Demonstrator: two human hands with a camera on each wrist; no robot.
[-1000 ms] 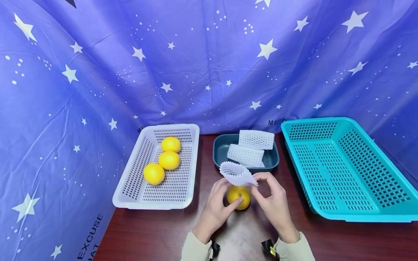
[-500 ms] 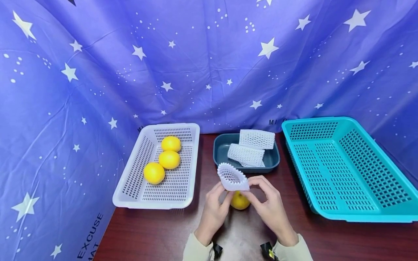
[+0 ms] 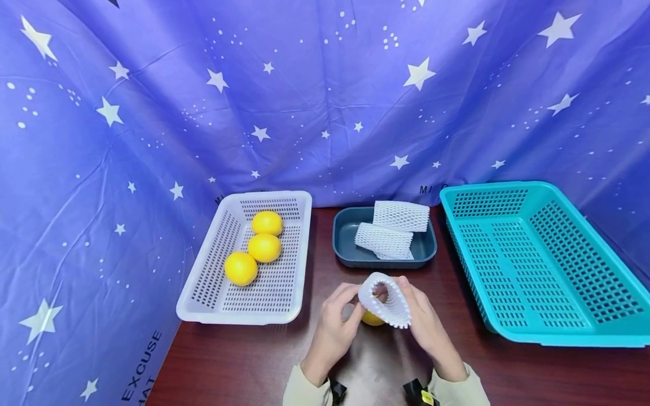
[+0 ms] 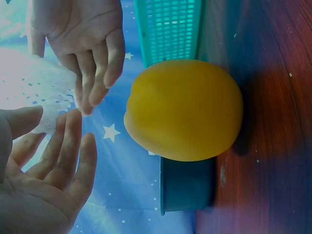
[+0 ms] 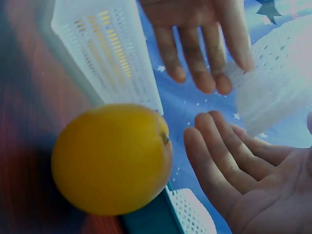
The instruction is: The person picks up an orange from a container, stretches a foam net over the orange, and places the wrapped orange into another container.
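A white foam fruit net (image 3: 397, 311), its mouth gaping toward the head camera, is held above a round yellow fruit (image 3: 373, 320). My left hand (image 3: 332, 324) pinches the net's left side between thumb and fingertips. On the other side, my right hand (image 3: 431, 330) holds the net, thumb and fingers around its edge; the other fingers are fairly straight. In the right wrist view the fruit (image 5: 112, 161) shows a small stem and rests on the table, apart from both hands. From the head it is mostly hidden by the net.
A white basket (image 3: 299, 270) at the left holds several yellow fruits (image 3: 264, 248). Behind the hands, a dark tray (image 3: 347, 256) holds foam nets (image 3: 401, 216). At the right stands a turquoise basket (image 3: 513, 282). A blue starry curtain (image 3: 325, 96) hangs behind the table.
The net has turned and lowered slightly to the right, its mouth now facing the head camera. My right hand has shifted round to its right side. The fruit is more covered.
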